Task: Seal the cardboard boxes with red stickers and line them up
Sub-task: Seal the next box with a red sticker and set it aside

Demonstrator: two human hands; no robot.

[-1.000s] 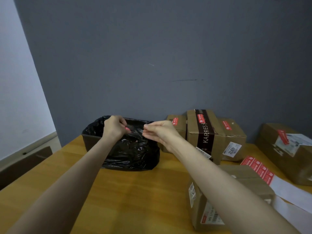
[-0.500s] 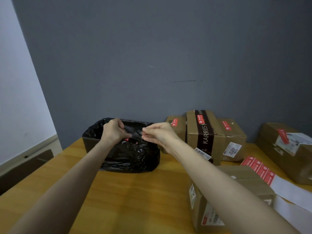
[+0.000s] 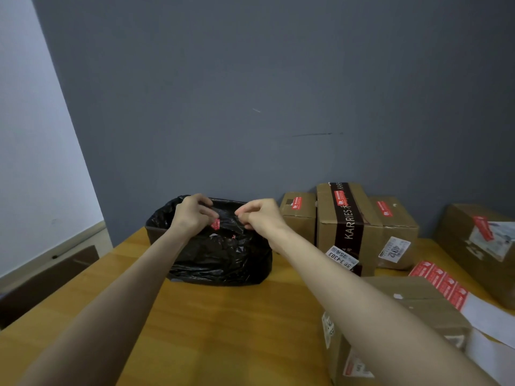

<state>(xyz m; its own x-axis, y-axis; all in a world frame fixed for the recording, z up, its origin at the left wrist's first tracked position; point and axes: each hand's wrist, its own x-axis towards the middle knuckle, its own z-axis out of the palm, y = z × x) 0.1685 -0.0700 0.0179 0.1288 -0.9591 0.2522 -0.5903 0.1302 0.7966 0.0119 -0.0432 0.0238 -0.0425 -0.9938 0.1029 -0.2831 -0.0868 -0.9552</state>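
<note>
Table (image 3: 223, 330) rear edge: left hand (image 3: 192, 215) pinches sticker (image 3: 215, 225)

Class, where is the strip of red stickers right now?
The strip of red stickers lies at the right of the head view, resting on the near brown cardboard box.

- The back wall (image 3: 250, 93) is a flat slate grey-blue. The side wall (image 3: 33, 135) is pale, almost white.
- The table (image 3: 223, 330) is honey-orange wood with faint grain.
- The bin liner (image 3: 220, 260) is glossy black.
- The sticker scrap (image 3: 215, 225) above the liner is bright red.
- The tall box (image 3: 324, 227) is cardboard brown with a black band lettered "KARRIES" in white. It has a red sticker on top.
- The small box (image 3: 298, 218) is brown and carries one red sticker.
- The third box (image 3: 395, 218) is brown, with a red sticker and a white label printed in black.
- The far-right box (image 3: 459, 235) is brown, with a red sticker and a white label.
- The sticker strip (image 3: 440, 285) has red stickers with white marks on white backing.
- The near box (image 3: 412, 299) is brown, and its white labels are touched with red.
</note>
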